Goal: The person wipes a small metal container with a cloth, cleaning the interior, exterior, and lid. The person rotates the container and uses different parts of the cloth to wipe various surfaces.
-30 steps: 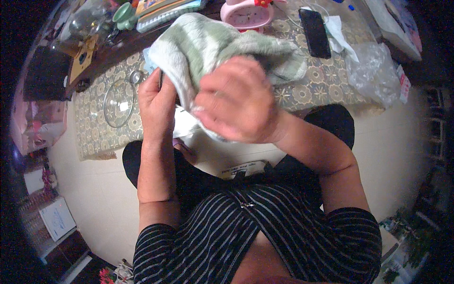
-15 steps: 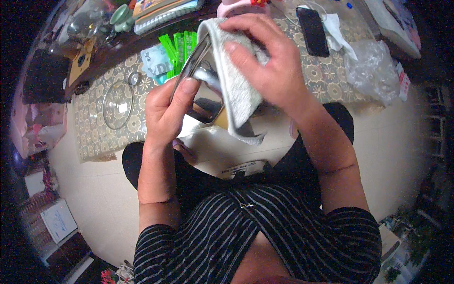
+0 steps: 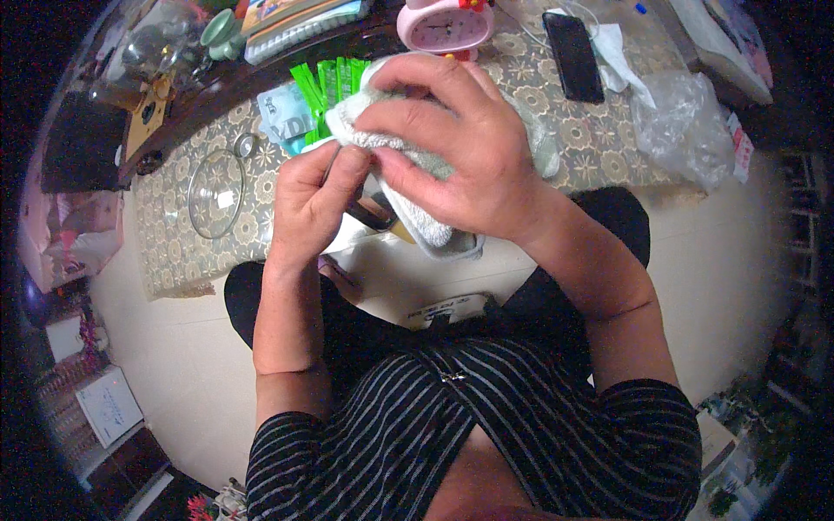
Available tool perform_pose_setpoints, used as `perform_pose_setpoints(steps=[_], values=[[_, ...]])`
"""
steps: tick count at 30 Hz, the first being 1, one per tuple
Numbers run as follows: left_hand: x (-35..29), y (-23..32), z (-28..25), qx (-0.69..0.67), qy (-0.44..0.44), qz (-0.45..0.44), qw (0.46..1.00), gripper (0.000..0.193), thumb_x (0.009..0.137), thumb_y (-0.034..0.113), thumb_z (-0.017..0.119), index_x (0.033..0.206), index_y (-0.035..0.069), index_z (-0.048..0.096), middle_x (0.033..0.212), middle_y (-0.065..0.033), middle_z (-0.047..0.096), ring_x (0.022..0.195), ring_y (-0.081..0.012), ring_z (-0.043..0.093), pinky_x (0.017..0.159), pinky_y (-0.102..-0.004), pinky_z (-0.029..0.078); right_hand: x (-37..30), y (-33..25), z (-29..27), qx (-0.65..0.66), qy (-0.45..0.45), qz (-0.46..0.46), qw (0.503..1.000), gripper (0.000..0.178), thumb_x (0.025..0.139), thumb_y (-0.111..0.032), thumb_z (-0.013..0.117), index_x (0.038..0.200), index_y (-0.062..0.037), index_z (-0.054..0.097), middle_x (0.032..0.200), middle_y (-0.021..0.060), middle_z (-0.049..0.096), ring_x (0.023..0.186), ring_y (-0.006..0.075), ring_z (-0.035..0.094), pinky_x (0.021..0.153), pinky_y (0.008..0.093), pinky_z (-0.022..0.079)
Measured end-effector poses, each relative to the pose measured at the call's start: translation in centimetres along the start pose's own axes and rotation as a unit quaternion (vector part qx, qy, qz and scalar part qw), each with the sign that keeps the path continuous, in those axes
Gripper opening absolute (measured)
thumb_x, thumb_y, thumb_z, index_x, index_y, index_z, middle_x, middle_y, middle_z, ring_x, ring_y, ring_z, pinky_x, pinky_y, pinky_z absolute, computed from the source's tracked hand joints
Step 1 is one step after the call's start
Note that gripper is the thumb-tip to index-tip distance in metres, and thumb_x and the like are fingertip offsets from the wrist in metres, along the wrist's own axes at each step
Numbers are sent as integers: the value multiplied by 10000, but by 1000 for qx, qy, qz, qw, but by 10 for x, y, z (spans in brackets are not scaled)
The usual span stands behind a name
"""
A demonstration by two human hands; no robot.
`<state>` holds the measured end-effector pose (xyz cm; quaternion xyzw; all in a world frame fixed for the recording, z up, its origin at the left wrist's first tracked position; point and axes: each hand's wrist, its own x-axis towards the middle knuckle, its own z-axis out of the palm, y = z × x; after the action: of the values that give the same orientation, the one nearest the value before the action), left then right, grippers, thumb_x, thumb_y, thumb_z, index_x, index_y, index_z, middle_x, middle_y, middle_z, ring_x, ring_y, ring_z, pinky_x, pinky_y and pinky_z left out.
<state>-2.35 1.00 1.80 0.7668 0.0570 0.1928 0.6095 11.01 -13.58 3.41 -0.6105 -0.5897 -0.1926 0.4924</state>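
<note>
My left hand (image 3: 308,204) is closed, thumb on top, around the edge of a shiny rectangular metal piece (image 3: 373,211) with a mirror-like face. Most of that piece is now hidden behind the cloth and my hands. A white terry towel (image 3: 426,227) drapes over it and hangs down on its near side. My right hand (image 3: 478,148) presses the towel against the metal near my left thumb, its fingers curled over the cloth. Both hands are held above the near edge of the table, over my lap.
On the patterned tablecloth (image 3: 165,234) lie a round clear glass dish (image 3: 217,193), green packets (image 3: 339,80) and a blue-white pouch (image 3: 285,113). Farther back stands a pink clock (image 3: 445,28). To the right are a black phone (image 3: 573,56) and a crumpled clear plastic bag (image 3: 682,130).
My right hand has moved left and down toward my left thumb, bringing the towel over the metal piece. The pink clock is now uncovered. My left hand stays nearly in place.
</note>
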Motion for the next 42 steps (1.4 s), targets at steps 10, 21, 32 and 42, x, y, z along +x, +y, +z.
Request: perform_pose_setpoints(steps=[10, 21, 32, 42], values=[[-1, 14, 0, 22, -68, -70, 995, 321, 983, 268, 589, 869, -16, 686, 671, 38, 569, 601, -49, 510, 519, -231, 406, 7, 31, -24, 97, -108, 52, 988, 183, 773, -53, 658, 953, -32, 689, 897, 71, 678, 852, 211, 622, 808, 335, 478], [-16, -14, -22, -118, 99, -43, 987, 442, 914, 423, 633, 896, -15, 681, 698, -1, 601, 580, -63, 480, 525, -223, 347, -7, 73, -27, 449, -125, 347, 814, 282, 944, -185, 510, 1106, 12, 630, 789, 39, 649, 616, 55, 575, 549, 180, 458], [0, -1, -18, -31, -54, 33, 997, 251, 909, 208, 659, 886, -41, 676, 793, -68, 673, 711, -119, 623, 664, -271, 504, 1, 54, -34, 400, -55, 339, 849, 147, 923, -133, 541, 1005, -52, 632, 779, 40, 631, 563, 109, 608, 504, 269, 498], [4, 19, -3, 108, -57, 27, 992, 246, 935, 187, 653, 768, 6, 652, 609, -12, 621, 601, -72, 606, 533, -239, 464, 10, 32, -22, 21, -21, 25, 999, 146, 730, -94, 641, 862, -42, 604, 789, 132, 609, 734, 339, 612, 649, 430, 498]])
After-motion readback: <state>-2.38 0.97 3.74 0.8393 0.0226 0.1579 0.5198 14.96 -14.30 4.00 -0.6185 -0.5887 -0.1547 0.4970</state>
